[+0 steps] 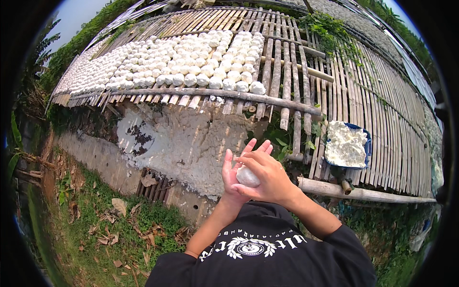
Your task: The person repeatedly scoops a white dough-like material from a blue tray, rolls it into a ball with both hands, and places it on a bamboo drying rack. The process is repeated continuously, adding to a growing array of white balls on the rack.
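A rounded, pale white lump [247, 176] sits between my two hands in the lower middle. My left hand [230, 173] is beneath it, palm turned up and fingers extended upward. My right hand [268, 172] lies over the lump, its fingers and thumb curved around it. To the right of my hands, a blue tub [367, 148] filled with white paste [345, 142] rests on bamboo slats [397, 138].
Rows of white lumps [191, 62] cover the left of the raised bamboo rack [277, 71], edged by a pole [296, 105]. A thick bamboo pole [392, 195] runs near my right arm. Below are white-crusted concrete [181, 148], grass [110, 225] and dry leaves.
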A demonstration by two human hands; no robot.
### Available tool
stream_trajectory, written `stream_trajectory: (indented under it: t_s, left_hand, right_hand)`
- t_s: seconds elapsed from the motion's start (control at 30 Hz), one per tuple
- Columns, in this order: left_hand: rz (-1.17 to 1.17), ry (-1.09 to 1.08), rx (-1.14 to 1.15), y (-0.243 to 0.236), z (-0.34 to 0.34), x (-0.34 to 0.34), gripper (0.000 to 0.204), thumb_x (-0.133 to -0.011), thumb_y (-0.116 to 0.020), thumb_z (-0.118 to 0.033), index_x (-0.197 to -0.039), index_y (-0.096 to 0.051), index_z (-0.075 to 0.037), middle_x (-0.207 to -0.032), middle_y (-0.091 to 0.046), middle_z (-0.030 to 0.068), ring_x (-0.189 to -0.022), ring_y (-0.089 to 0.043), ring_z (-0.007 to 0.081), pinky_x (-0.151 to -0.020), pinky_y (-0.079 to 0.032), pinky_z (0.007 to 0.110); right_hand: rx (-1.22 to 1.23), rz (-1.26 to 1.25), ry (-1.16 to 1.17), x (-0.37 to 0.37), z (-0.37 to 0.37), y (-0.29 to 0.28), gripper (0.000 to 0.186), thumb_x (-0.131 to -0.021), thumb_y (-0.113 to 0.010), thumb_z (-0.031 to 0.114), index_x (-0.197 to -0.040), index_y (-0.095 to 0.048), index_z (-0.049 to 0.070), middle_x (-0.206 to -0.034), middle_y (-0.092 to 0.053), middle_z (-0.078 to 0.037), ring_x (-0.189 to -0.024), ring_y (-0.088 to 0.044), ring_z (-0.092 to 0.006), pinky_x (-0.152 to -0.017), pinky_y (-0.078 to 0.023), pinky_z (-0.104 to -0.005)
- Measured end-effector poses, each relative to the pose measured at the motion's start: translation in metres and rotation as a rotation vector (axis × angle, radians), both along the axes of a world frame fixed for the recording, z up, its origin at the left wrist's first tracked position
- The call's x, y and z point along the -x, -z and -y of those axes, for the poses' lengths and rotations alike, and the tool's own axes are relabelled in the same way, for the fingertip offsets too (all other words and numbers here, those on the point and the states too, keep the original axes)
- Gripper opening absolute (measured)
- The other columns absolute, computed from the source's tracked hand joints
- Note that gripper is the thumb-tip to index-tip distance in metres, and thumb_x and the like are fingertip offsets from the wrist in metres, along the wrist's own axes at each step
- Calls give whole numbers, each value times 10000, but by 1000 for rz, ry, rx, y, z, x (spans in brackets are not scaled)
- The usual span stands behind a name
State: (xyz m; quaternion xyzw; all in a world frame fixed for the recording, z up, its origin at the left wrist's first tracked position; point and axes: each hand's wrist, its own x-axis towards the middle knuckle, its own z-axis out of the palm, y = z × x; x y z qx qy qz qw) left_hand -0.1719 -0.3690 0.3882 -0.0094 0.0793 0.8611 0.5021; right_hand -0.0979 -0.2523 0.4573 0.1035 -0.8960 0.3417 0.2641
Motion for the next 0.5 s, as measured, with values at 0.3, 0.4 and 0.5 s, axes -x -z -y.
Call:
stream_trajectory:
  t_s: [0.3, 0.4, 0.5]
  left_hand:
    - [103, 52, -161, 12, -4, -1, 874, -1072, -187, -760, -1707, -312, -173, -1780, -220, 258, -1649, -186, 461, -1335, -183, 619]
    - [76, -5, -163, 15, -8, -4, 869, -1072, -191, -762, -1712, -302, -185, -1780, -222, 257, -1649, -188, 461, -1332, -182, 626]
    - [-46, 69, -181, 17, -20, -2, 799, -1094, -263, -682, -1710, -282, -173, -1751, -285, 246, -1615, -262, 455, -1315, -219, 639]
  right_hand:
    - [-133, 31, -34, -1, -5, -11, 523, -820, -877, 293, -1253, -714, 47, -1213, -702, -132, -1121, -683, -338, -956, -567, -450]
    - [-74, 194, -17, -3, -4, -6, 521, -823, -869, 269, -1277, -720, 62, -1237, -693, -126, -1120, -682, -324, -972, -556, -446]
    - [-66, 177, -148, -4, -5, 0, 498, -830, -862, 276, -1263, -726, 71, -1226, -687, -119, -1108, -678, -323, -949, -556, -448]
